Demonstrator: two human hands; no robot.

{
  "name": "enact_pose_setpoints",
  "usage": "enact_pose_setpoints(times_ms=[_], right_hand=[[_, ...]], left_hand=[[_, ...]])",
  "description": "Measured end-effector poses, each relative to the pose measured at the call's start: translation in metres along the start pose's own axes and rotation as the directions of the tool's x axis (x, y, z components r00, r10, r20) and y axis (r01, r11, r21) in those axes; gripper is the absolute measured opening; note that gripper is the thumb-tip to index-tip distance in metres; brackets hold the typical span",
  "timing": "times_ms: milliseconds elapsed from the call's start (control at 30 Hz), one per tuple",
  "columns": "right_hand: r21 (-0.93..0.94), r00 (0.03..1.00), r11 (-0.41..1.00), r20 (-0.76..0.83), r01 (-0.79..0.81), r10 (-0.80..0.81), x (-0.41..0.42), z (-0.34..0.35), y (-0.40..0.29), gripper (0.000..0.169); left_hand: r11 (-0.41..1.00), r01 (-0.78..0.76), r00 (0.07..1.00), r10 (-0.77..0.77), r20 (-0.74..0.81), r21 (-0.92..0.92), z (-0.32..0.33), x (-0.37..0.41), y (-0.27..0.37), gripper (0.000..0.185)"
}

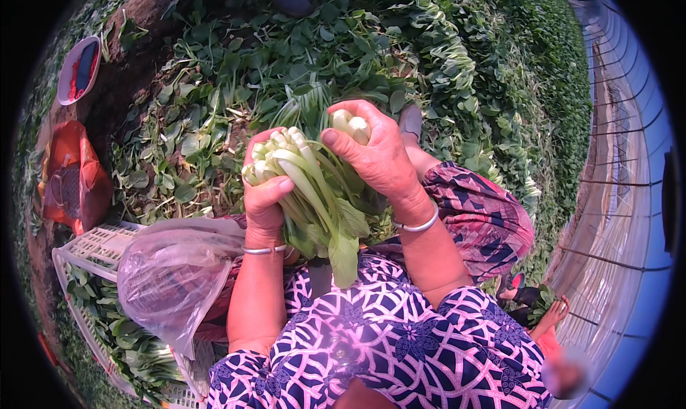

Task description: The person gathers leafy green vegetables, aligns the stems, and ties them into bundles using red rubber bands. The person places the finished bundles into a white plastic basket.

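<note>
My left hand (265, 194) is closed around a thick bunch of leafy greens (305, 178), its pale cut stem ends up and its leaves hanging towards my chest. Just to the right, my right hand (375, 146) grips a smaller bunch of stems (351, 126), white ends showing between thumb and fingers. The leaves of this smaller bunch are mostly hidden behind the hand. The two bunches are close together; whether their leaves touch I cannot tell. Beyond my hands, more cut greens (305, 101) lie on the ground.
A white plastic crate (115, 243) of greens stands at my left, with a clear plastic bag (171, 275) over my leg beside it. Farther left are an orange bag (80, 178) and a white tub (67, 77). Another person's hand (557, 310) holds greens at lower right, near the plastic-film greenhouse wall (616, 205).
</note>
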State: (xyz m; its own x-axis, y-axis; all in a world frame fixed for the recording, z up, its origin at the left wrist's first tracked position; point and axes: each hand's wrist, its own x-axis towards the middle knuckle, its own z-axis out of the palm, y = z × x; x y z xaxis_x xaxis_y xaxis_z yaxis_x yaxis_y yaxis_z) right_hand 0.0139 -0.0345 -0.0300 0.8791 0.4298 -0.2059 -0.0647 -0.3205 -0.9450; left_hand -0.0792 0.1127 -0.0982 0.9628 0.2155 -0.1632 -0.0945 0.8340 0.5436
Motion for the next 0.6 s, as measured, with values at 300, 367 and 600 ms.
enact_pose_setpoints(times_ms=[300, 367, 600], right_hand=[[0.076, 0.998, 0.996, 0.047, 0.048, -0.052, -0.015, 0.019, 0.000, 0.067], [0.153, 0.996, 0.988, 0.079, 0.020, -0.033, -0.015, 0.017, 0.002, 0.065], [0.122, 0.991, 0.986, 0.049, 0.118, -0.125, -0.025, 0.019, -0.003, 0.077]], left_hand=[[0.970, -0.121, 0.992, 0.123, 0.000, 0.212, 0.008, -0.007, -0.002, 0.076], [0.967, -0.112, 0.994, 0.112, 0.016, 0.227, 0.011, -0.008, 0.000, 0.080], [0.857, -0.235, 0.972, 0.217, 0.093, 0.458, 0.021, -0.015, -0.005, 0.093]])
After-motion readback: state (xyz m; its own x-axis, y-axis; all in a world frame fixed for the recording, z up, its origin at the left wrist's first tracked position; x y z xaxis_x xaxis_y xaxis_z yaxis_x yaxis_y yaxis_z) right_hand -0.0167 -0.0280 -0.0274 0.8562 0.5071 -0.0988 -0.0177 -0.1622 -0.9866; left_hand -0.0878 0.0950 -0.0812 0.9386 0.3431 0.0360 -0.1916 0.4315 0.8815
